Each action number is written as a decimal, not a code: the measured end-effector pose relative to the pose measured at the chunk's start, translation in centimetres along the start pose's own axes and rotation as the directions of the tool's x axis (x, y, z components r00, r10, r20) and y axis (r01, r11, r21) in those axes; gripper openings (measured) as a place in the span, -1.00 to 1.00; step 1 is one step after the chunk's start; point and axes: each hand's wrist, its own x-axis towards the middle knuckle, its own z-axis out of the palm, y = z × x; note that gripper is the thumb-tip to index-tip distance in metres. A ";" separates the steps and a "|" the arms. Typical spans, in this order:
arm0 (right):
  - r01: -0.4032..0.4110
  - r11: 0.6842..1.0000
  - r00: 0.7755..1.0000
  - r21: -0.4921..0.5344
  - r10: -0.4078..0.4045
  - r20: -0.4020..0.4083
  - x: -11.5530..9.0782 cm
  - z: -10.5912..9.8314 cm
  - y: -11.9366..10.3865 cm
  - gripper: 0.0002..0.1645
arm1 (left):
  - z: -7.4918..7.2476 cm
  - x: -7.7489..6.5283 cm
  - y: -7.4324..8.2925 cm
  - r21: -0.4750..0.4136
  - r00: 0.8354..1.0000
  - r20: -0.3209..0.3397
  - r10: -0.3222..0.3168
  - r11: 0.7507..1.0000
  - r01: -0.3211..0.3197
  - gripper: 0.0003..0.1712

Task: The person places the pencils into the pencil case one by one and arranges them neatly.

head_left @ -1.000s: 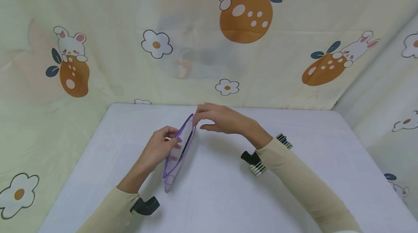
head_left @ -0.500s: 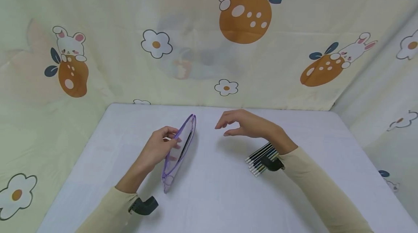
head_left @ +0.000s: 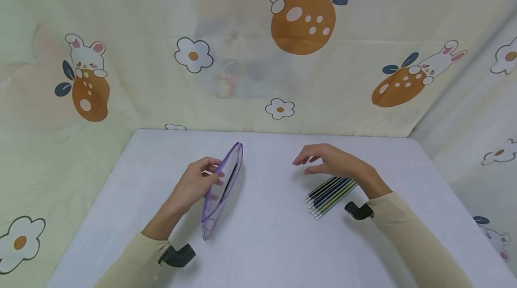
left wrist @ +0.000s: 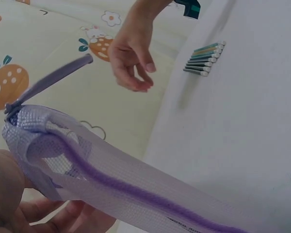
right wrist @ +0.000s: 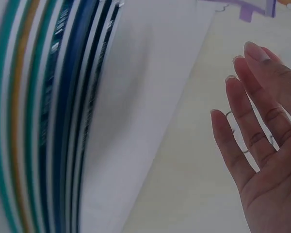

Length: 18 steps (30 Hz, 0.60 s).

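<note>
My left hand (head_left: 198, 182) grips the side of a mesh zipper pouch (head_left: 220, 203) with purple trim, thumb on the near face. The pouch's mouth gapes, and a dark pencil (head_left: 230, 181) shows inside it. In the left wrist view the mesh pouch (left wrist: 136, 179) fills the foreground. Right of the pouch, my right hand (head_left: 331, 161) hovers with loosely bent fingers and nothing in them. Below it lies a row of several striped pencils (head_left: 329, 198), white ends toward me; the wrist and hand hide their far ends. The right wrist view shows these pencils (right wrist: 53, 107) up close.
The white tabletop (head_left: 266, 243) carries the pencils. Behind it hangs a cream curtain (head_left: 141, 86) printed with bunnies and flowers. A black wrist device (head_left: 177, 255) sits at the left cuff and another black device (head_left: 358, 211) at the right.
My right hand has left the far end of the pouch and moved right, over beside the pencils, uncovering more of them. The left hand and pouch have stayed in place.
</note>
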 end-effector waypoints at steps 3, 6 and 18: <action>-0.031 1.000 0.999 -0.003 0.031 -0.019 -0.9 -0.1 1.2 -0.59 | 0.0 0.0 0.0 0.004 1.000 -0.001 -0.006 1.000 0.006 -0.62; -0.068 0.998 0.997 -0.002 0.067 -0.036 -1.8 -0.2 2.4 -0.58 | 0.0 -0.1 0.0 0.004 1.000 0.001 -0.006 1.000 0.006 -0.61; -0.183 0.983 0.981 -0.012 0.182 -0.063 -5.0 -0.6 7.0 -0.58 | -0.1 -0.2 0.4 0.005 1.000 0.004 0.000 1.000 0.000 -0.62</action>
